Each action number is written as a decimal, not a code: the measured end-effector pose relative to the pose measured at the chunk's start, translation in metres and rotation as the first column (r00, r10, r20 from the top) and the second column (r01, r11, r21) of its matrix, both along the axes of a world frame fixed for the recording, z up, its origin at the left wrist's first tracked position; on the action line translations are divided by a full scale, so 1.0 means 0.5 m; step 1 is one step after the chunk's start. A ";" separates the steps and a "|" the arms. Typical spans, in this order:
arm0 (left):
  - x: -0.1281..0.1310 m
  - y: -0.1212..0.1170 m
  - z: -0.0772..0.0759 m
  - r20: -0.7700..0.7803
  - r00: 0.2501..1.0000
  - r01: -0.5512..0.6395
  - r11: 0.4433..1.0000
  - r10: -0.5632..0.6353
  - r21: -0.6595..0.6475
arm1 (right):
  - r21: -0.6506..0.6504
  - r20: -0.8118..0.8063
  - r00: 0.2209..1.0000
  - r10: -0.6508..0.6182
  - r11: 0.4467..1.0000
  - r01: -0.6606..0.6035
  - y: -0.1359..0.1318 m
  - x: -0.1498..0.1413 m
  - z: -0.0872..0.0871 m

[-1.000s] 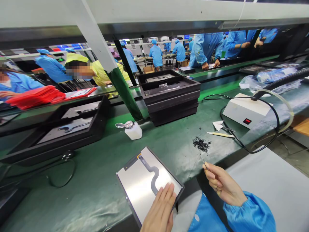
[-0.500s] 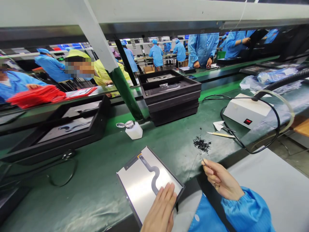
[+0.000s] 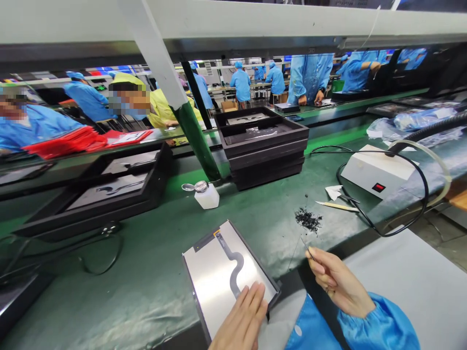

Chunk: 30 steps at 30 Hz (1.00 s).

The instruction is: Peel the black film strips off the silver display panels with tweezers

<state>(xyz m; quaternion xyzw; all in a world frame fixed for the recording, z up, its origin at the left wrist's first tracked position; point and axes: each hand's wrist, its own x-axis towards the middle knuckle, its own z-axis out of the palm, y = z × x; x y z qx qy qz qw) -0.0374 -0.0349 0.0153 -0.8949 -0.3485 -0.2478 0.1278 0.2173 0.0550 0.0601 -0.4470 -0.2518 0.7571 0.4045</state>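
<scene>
A silver display panel [image 3: 209, 272] with dark edges and a curved grey flex cable [image 3: 237, 265] lies tilted on the green bench. My left hand [image 3: 244, 311] rests flat on its lower right part, fingers stretched out. Right of the panel, my right hand [image 3: 337, 279] pinches a thin pointed metal tool [image 3: 305, 245]; most of its length is hidden in the fingers. The tip is in the air, apart from the panel. Just beyond it sits a small heap of black scraps [image 3: 308, 219].
Behind the panel stands a white dispenser bottle [image 3: 207, 197], lid up. Black trays [image 3: 268, 165] are stacked farther back; another tray [image 3: 146, 197] is at left. A yellow-handled cutter [image 3: 337, 206], white tissue [image 3: 333, 192] and cabled white box [image 3: 379, 170] lie right. Co-workers sit across the line.
The whole view has shifted slightly, so things appear a little farther right. My left hand stays on the panel, and my right hand keeps its pinch on the thin tool.
</scene>
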 end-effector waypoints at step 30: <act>0.024 0.010 0.090 0.361 0.908 -0.029 0.889 0.214 -0.457 | 0.264 0.371 0.906 0.206 0.912 -0.315 -0.126 -0.082 -0.094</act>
